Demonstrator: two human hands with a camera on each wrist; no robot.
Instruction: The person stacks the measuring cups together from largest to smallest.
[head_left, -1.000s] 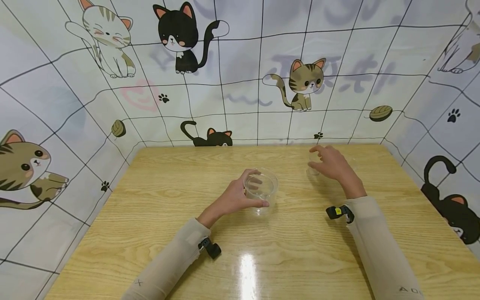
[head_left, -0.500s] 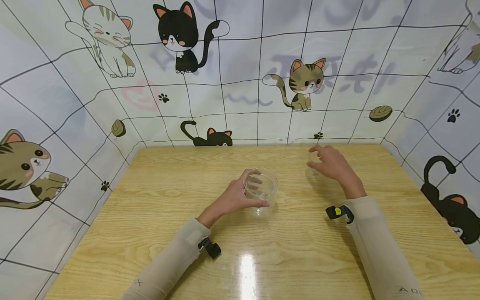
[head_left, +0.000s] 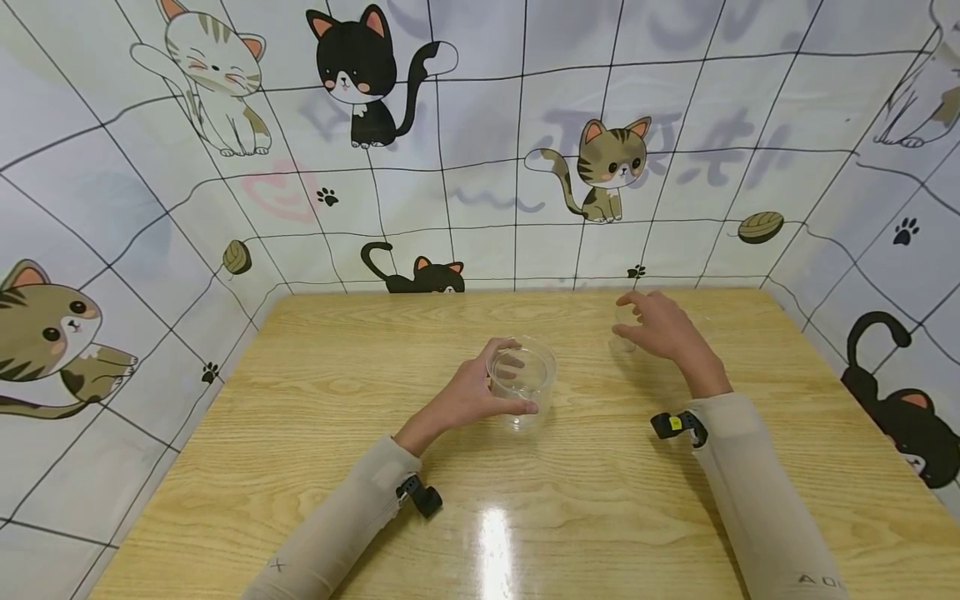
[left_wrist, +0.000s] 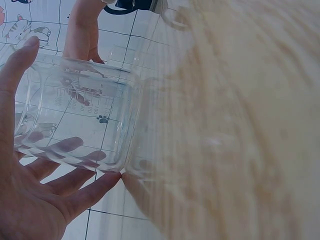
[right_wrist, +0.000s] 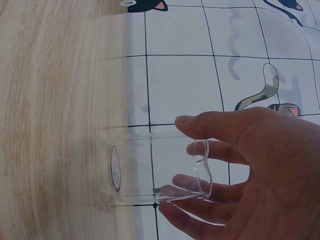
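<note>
A large clear glass beaker [head_left: 534,379] stands upright on the table, mid-right of centre in the head view. My left hand [head_left: 480,390] grips its side, thumb at the front and fingers curled behind. Printed measuring marks show on this beaker [left_wrist: 82,95] in the left wrist view. Farther back and to the right, my right hand [head_left: 663,329] holds a smaller clear glass beaker [head_left: 622,342] near its top. In the right wrist view, thumb and fingers lie either side of the wavy, spouted rim of the small beaker [right_wrist: 160,167]. Both beakers look see-through, with no contents visible.
The wooden table [head_left: 360,483] runs back to a white wall cloth [head_left: 480,192] with a grid and cartoon cats, which also rises at both sides. A bright light reflection lies on the table's near part. Small black cameras [head_left: 422,497] sit on both sleeves.
My right hand and the small beaker have shifted very slightly left. The left hand and the large beaker have kept their place.
</note>
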